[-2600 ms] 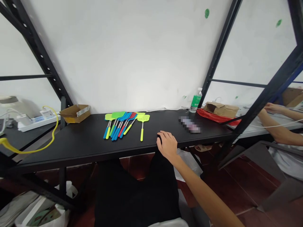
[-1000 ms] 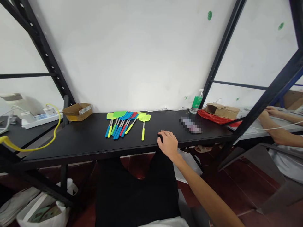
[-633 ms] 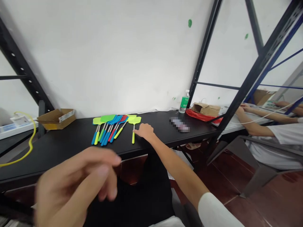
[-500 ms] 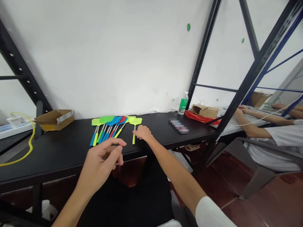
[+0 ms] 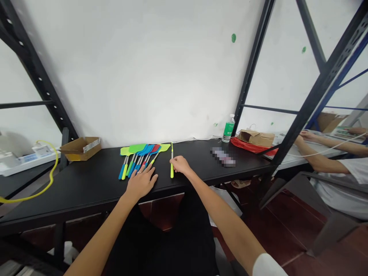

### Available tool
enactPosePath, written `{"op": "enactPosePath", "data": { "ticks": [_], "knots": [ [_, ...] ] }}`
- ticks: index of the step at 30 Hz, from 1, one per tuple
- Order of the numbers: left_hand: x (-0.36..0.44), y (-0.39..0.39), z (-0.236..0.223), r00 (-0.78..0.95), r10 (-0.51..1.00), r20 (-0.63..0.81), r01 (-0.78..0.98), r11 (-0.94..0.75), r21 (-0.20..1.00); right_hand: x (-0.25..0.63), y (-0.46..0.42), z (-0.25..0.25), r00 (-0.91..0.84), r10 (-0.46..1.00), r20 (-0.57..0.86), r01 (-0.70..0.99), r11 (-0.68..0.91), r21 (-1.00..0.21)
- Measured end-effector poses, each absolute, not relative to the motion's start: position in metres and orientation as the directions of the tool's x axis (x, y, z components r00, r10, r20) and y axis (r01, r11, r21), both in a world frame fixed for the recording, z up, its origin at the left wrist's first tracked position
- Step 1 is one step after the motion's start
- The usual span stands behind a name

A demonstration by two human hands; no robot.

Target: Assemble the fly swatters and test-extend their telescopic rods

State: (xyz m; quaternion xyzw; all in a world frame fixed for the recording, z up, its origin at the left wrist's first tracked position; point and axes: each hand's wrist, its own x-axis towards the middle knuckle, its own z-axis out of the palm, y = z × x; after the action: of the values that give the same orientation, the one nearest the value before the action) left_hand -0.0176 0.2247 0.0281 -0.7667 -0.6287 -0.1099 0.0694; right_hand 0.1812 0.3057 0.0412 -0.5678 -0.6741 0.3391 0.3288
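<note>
Single swatter: a yellow-green fly swatter lies on the black table, apart from the others, turned on edge so its head shows only as a thin line pointing toward the wall.
Right hand: the right hand pinches the swatter's handle between its fingertips, just beside the table's front edge.
Left hand: the left hand lies flat and open, fingers spread, on the table, its fingertips at the handle ends of the bundle.
Bundle: a fan of fly swatters with blue, green, yellow and red handles, heads toward the wall, just left of the single one.
Left box: an open cardboard box at the table's far left corner; I cannot tell what is inside.
Bottle: a clear bottle with a green label stands upright by the wall.
Right box: a flattened cardboard box rests on something red.
Neighbour: another person's arm rests on the next table.
</note>
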Motion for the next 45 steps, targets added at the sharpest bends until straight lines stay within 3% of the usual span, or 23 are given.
{"op": "enactPosePath", "data": {
  "ticks": [7, 18, 21, 24, 27, 31, 34, 36, 39, 41, 43, 45],
  "knots": [
    [-0.026, 0.221, 0.020, 0.118, 0.962, 0.248, 0.991, -0.131, 0.039, 0.189, 0.304, 0.024, -0.194, 0.976, 0.102, 0.172, 0.136, -0.976],
    [-0.041, 0.208, 0.019, -0.002, 0.962, 0.271, 0.998, -0.017, 0.068, 0.191, 0.296, 0.026, -0.205, 0.964, 0.169, -0.109, 0.149, -0.983],
    [-0.022, 0.196, 0.031, -0.017, 0.936, 0.351, 0.995, -0.020, 0.100, 0.182, 0.282, 0.032, -0.223, 0.961, 0.161, -0.224, 0.110, -0.968],
    [0.012, 0.183, 0.048, 0.121, 0.905, 0.408, 0.941, -0.236, 0.244, 0.168, 0.265, 0.040, -0.244, 0.952, 0.185, -0.348, 0.092, -0.933],
    [0.041, 0.176, 0.058, 0.063, 0.943, 0.326, 0.916, -0.184, 0.356, 0.155, 0.253, 0.050, -0.234, 0.950, 0.205, -0.468, 0.075, -0.880],
    [0.061, 0.173, 0.054, -0.043, 0.954, 0.296, 0.941, -0.061, 0.333, 0.152, 0.249, 0.063, -0.117, 0.991, 0.068, -0.679, -0.030, -0.733],
    [0.067, 0.169, 0.044, -0.027, 0.957, 0.289, 0.951, -0.064, 0.302, 0.154, 0.249, 0.071, -0.076, 0.994, -0.073, -0.791, -0.104, -0.603],
    [0.071, 0.165, 0.037, 0.003, 0.956, 0.292, 0.930, -0.110, 0.350, 0.156, 0.248, 0.073, -0.050, 0.991, -0.124, -0.796, -0.114, -0.594],
    [0.074, 0.162, 0.032, 0.047, 0.952, 0.304, 0.802, -0.217, 0.556, 0.159, 0.246, 0.075, -0.056, 0.991, -0.121, -0.768, -0.120, -0.629],
    [0.074, 0.162, 0.033, 0.068, 0.966, 0.250, 0.606, -0.239, 0.758, 0.161, 0.245, 0.076, -0.099, 0.991, -0.092, -0.749, -0.136, -0.648],
    [0.072, 0.162, 0.037, 0.110, 0.990, 0.083, 0.305, -0.114, 0.946, 0.163, 0.243, 0.079, -0.155, 0.986, -0.063, -0.725, -0.156, -0.670],
    [0.070, 0.160, 0.045, 0.223, 0.970, -0.099, -0.012, 0.104, 0.994, 0.166, 0.243, 0.085, -0.219, 0.975, -0.037, -0.698, -0.183, -0.693]
  ]
}}
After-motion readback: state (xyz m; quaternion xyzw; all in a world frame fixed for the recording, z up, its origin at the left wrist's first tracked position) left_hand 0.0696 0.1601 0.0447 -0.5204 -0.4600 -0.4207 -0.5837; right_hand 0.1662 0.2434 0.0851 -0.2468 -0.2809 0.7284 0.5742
